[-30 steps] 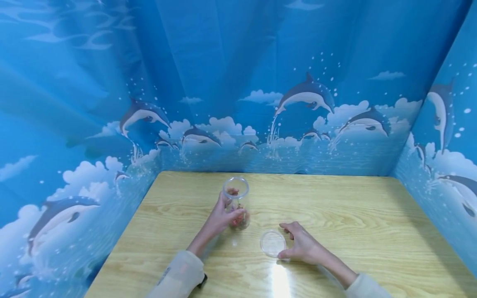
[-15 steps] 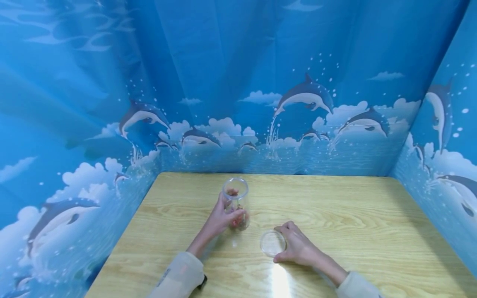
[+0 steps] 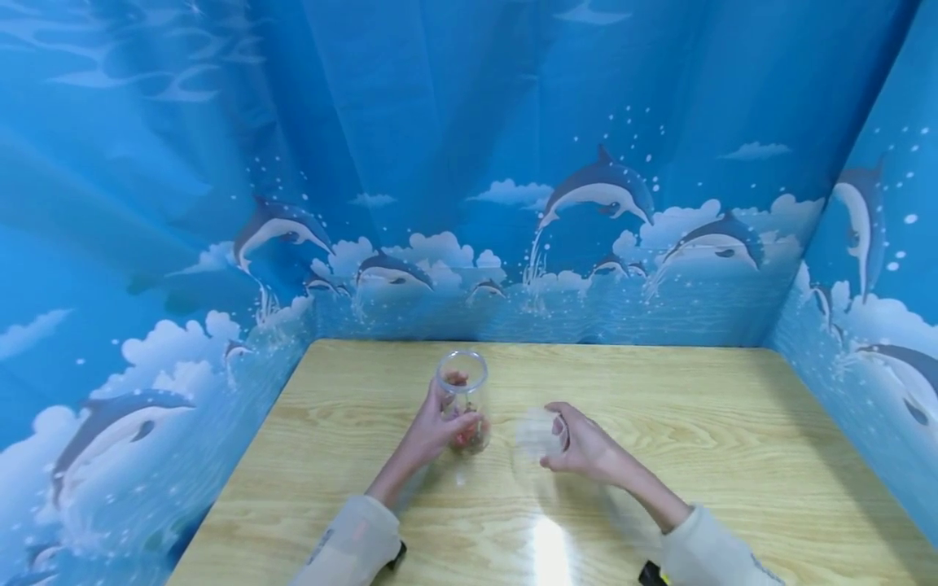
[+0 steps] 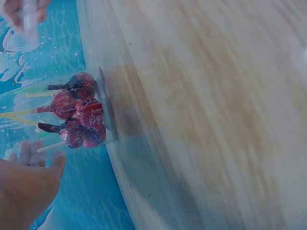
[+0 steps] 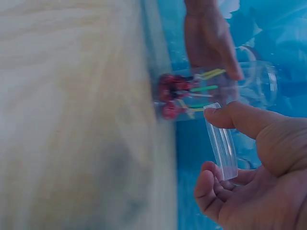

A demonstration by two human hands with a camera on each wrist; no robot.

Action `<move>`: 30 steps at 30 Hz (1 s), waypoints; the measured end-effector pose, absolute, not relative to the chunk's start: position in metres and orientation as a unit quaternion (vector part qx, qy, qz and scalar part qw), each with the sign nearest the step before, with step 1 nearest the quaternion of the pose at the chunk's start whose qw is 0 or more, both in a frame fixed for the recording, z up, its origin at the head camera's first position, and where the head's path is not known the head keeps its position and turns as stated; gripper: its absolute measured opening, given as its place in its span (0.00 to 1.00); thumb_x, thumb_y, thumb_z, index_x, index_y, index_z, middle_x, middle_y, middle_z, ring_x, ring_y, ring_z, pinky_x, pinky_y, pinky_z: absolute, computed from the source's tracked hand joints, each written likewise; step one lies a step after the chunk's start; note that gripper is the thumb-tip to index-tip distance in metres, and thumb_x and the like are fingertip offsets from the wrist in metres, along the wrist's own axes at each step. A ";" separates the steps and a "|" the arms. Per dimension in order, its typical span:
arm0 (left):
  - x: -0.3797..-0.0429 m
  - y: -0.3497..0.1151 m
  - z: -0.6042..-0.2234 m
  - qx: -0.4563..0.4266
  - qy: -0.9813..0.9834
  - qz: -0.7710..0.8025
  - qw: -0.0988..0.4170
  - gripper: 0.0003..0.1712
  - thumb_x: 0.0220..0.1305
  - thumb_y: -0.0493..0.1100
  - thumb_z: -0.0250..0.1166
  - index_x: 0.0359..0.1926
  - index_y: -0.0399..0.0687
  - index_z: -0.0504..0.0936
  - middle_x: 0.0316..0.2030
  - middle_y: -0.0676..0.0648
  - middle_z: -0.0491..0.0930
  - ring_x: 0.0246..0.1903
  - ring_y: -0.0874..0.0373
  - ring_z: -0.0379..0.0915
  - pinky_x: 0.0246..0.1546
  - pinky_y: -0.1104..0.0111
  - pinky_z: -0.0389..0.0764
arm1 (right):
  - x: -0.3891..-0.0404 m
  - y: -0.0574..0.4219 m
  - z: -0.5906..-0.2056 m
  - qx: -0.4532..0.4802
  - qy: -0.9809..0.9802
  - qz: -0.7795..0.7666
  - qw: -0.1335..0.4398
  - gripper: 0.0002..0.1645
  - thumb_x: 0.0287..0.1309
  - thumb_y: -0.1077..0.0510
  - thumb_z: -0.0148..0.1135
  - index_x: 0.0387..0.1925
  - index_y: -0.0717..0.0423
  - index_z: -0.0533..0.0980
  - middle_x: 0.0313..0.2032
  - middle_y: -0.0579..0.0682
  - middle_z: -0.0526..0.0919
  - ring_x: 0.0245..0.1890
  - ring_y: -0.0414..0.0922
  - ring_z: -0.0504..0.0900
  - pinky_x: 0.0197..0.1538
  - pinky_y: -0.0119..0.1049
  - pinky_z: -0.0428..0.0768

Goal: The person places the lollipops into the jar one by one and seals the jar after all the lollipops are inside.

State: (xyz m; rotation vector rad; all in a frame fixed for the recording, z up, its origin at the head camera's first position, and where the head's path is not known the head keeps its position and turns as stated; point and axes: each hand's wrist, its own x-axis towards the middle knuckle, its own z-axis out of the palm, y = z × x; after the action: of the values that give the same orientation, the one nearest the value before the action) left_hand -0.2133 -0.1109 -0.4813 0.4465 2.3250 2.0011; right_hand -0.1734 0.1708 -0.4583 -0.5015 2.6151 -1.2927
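A clear plastic jar (image 3: 475, 400) stands upright on the wooden table, its round mouth uncovered. My left hand (image 3: 431, 430) grips it from the left, thumb across the near side. Several lollipops (image 4: 84, 110) in red and dark wrappers lie heads down at the jar's bottom, with yellow, green and white sticks pointing up. To the right of the jar, my right hand (image 3: 585, 444) holds a clear round lid (image 5: 221, 143) by its edge between thumb and fingers. The lid is raised over the table and looks blurred in the head view.
The wooden table (image 3: 696, 431) has a light grain and a bright glare near its front. Blue curtains (image 3: 469, 163) printed with dolphins and clouds stand behind it and at both sides.
My right hand has closed on the lid that lay on the table and lifted it up and away from me. My left hand and the jar have stayed in place.
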 end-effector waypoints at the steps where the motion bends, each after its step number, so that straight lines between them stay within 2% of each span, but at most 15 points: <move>1: -0.213 -0.111 -0.482 0.143 0.750 0.645 0.020 0.41 0.62 0.35 0.74 0.71 0.44 0.62 0.70 0.34 0.66 0.46 0.42 0.80 0.40 0.56 0.88 | -0.177 0.171 -0.452 -0.171 0.877 -0.441 0.084 0.54 0.47 0.64 0.80 0.71 0.74 0.60 0.45 0.60 0.75 0.34 0.44 0.74 0.33 0.33 0.78; 5: -0.213 -0.111 -0.482 0.146 0.755 0.639 0.013 0.42 0.62 0.35 0.74 0.71 0.43 0.62 0.71 0.36 0.67 0.62 0.34 0.70 0.49 0.54 0.85 | -0.188 0.169 -0.429 -0.180 0.870 -0.454 0.072 0.53 0.49 0.62 0.79 0.71 0.73 0.60 0.42 0.57 0.73 0.35 0.46 0.71 0.35 0.34 0.76; 9: -0.213 -0.111 -0.482 0.152 0.754 0.639 0.010 0.42 0.62 0.35 0.74 0.71 0.40 0.61 0.71 0.35 0.66 0.65 0.33 0.67 0.56 0.47 0.82 | -0.197 0.164 -0.409 -0.191 0.867 -0.455 0.066 0.52 0.51 0.61 0.79 0.72 0.72 0.61 0.42 0.55 0.72 0.35 0.46 0.70 0.36 0.35 0.75; 12: -0.213 -0.110 -0.482 0.149 0.754 0.639 0.005 0.42 0.62 0.35 0.74 0.71 0.39 0.62 0.70 0.36 0.67 0.71 0.34 0.61 0.66 0.42 0.71 | -0.202 0.158 -0.397 -0.203 0.868 -0.450 0.059 0.52 0.51 0.61 0.79 0.72 0.72 0.61 0.41 0.54 0.72 0.35 0.46 0.70 0.37 0.37 0.75; 17: -0.214 -0.110 -0.482 0.147 0.753 0.642 0.001 0.42 0.61 0.34 0.74 0.71 0.38 0.63 0.70 0.35 0.68 0.72 0.35 0.60 0.70 0.39 0.65 | -0.206 0.148 -0.382 -0.219 0.871 -0.436 0.050 0.51 0.52 0.60 0.79 0.72 0.71 0.62 0.42 0.55 0.73 0.36 0.47 0.70 0.37 0.38 0.74; 20: -0.214 -0.110 -0.482 0.149 0.749 0.646 0.005 0.42 0.61 0.33 0.74 0.71 0.38 0.62 0.70 0.33 0.67 0.68 0.36 0.65 0.65 0.43 0.73 | -0.206 0.145 -0.375 -0.223 0.875 -0.427 0.046 0.52 0.52 0.59 0.80 0.72 0.71 0.62 0.43 0.55 0.74 0.36 0.47 0.71 0.38 0.38 0.75; 23: -0.214 -0.110 -0.481 0.147 0.748 0.647 0.013 0.43 0.61 0.33 0.74 0.72 0.39 0.61 0.70 0.34 0.66 0.57 0.36 0.74 0.51 0.55 0.85 | -0.206 0.143 -0.369 -0.225 0.876 -0.424 0.043 0.52 0.51 0.59 0.80 0.72 0.71 0.63 0.44 0.56 0.75 0.36 0.47 0.72 0.38 0.39 0.76; 26: -0.214 -0.110 -0.480 0.147 0.744 0.651 0.017 0.43 0.61 0.32 0.74 0.72 0.39 0.61 0.70 0.34 0.66 0.48 0.39 0.77 0.35 0.67 0.85 | -0.207 0.142 -0.366 -0.227 0.876 -0.424 0.044 0.52 0.52 0.59 0.80 0.71 0.72 0.62 0.44 0.56 0.74 0.36 0.48 0.71 0.38 0.40 0.76; 30: -0.214 -0.110 -0.480 0.150 0.741 0.654 0.017 0.42 0.62 0.31 0.73 0.72 0.39 0.60 0.70 0.32 0.66 0.41 0.48 0.78 0.31 0.72 0.82 | -0.207 0.141 -0.363 -0.231 0.875 -0.422 0.047 0.51 0.53 0.58 0.79 0.72 0.71 0.62 0.43 0.56 0.74 0.36 0.47 0.71 0.37 0.40 0.75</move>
State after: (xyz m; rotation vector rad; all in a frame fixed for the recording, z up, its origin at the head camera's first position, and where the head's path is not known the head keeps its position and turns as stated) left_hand -0.2137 -0.1103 -0.4797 0.4664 2.3039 2.0320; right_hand -0.2074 0.1407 -0.3625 -0.7053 2.6707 -1.2871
